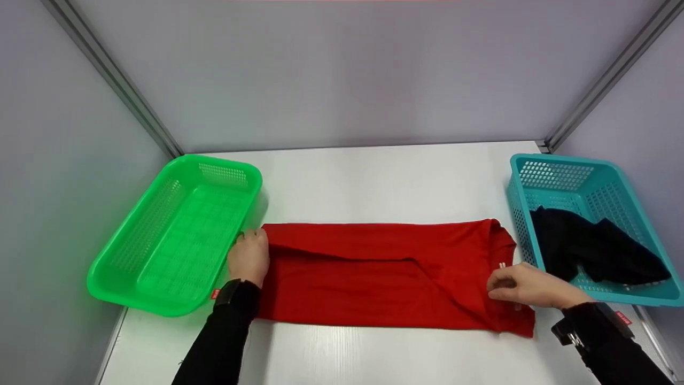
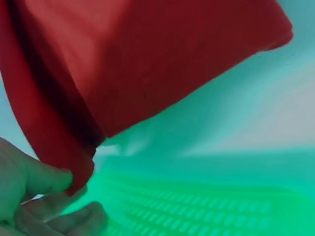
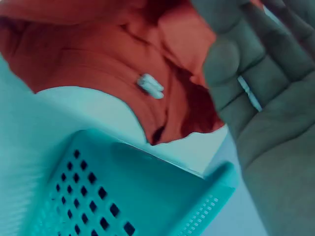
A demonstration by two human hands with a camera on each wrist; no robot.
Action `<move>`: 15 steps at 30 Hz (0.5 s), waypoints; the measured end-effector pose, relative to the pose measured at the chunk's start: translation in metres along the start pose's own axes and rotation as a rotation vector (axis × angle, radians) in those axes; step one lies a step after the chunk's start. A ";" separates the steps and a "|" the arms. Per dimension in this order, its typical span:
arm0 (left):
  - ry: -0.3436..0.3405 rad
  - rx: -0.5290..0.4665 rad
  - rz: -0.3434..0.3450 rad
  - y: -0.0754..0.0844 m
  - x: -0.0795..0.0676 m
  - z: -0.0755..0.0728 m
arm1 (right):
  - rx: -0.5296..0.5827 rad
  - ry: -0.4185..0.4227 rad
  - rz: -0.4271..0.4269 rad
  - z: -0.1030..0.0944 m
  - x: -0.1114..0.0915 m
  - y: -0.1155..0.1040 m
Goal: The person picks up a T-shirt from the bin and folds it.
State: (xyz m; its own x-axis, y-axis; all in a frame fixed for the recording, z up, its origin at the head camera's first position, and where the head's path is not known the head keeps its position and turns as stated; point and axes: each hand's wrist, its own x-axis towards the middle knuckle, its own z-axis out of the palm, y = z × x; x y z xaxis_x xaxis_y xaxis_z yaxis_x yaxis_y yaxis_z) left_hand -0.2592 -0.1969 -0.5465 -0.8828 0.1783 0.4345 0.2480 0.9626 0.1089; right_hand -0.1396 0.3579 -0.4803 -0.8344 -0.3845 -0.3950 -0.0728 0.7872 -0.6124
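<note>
A red shirt (image 1: pixel 347 289) lies folded into a long strip across the white table, with a loose fold along its upper layer. My left hand (image 1: pixel 249 258) is at its far left corner; in the left wrist view the thumb and fingers (image 2: pixel 49 181) pinch a hanging edge of the red fabric (image 2: pixel 187 54). Over the shirt's right end is my right hand (image 1: pixel 526 286), its fingers loosely bent with a gap between thumb and forefinger. The right wrist view shows its palm (image 3: pixel 275 123) beside the shirt's collar, where a white label (image 3: pixel 150 86) is sewn.
To the left stands a green plastic basket (image 1: pixel 144 283) with nothing in it, close beside my left hand. A blue basket (image 1: pixel 515 214) at the right holds a black garment (image 1: pixel 598 246). Grey panels (image 1: pixel 352 75) wall the table at the back and sides.
</note>
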 end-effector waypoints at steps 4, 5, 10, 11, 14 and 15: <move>-0.151 0.009 0.079 0.010 -0.002 0.003 | -0.125 0.180 0.055 0.017 0.017 -0.002; -0.232 -0.016 0.094 0.013 -0.002 0.004 | -0.158 0.244 0.059 0.022 0.023 -0.002; -0.551 -0.168 0.100 0.029 -0.007 0.012 | -0.218 0.428 0.109 0.049 0.052 -0.005; -0.571 -0.182 0.099 0.030 -0.009 0.014 | -0.229 0.442 0.119 0.054 0.057 -0.005; -0.610 -0.207 0.082 0.031 -0.015 0.018 | -0.226 0.453 0.147 0.066 0.069 -0.006; -0.611 -0.213 0.079 0.030 -0.016 0.019 | -0.218 0.463 0.149 0.068 0.072 -0.007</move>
State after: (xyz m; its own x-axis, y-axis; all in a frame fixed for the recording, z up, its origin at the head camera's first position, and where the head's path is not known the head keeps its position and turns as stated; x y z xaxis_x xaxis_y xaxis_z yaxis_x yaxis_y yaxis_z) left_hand -0.2453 -0.1667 -0.5671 -0.9108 0.3915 -0.1311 0.3400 0.8914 0.2998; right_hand -0.1622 0.2920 -0.5514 -0.9946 -0.0467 -0.0929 -0.0060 0.9178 -0.3969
